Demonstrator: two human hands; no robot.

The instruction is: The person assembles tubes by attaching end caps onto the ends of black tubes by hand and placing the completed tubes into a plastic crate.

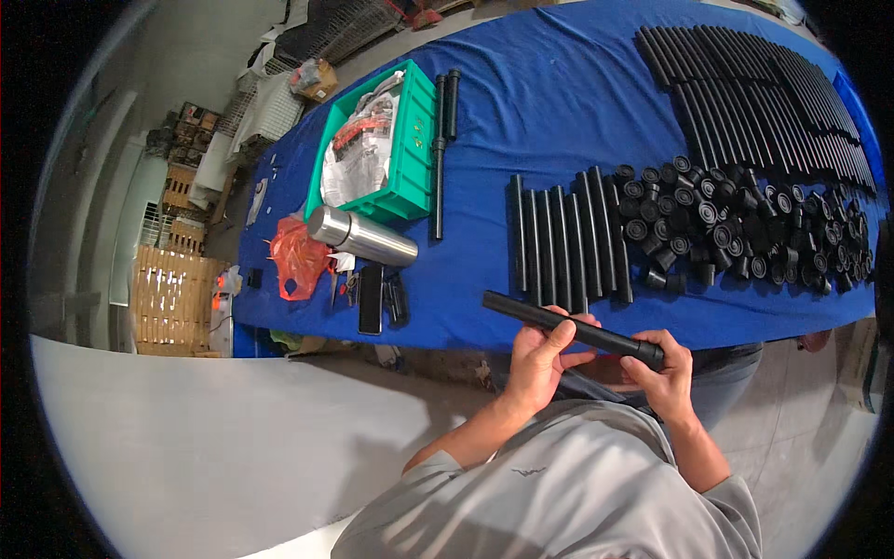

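A black tube (512,306) is held slantwise in front of my body, just off the near edge of the table. My left hand (536,361) pinches it around the middle, thumb on top. At its right end sits a wider black cap (646,353), with my right hand (672,384) wrapped around that end. Just beyond my hands, several loose black tubes (549,244) lie side by side on the blue cloth (466,289). To their right is a heap of black round caps (689,197). Another dark tube (592,385) shows partly below my hands, near my lap.
A green crate (410,163) with papers stands at the left, with capped tubes (440,186) beside it. Nearby lie a steel flask (377,240), a red plastic bag (296,259) and a phone (371,300). Rows of black tubes (745,116) fill the far right.
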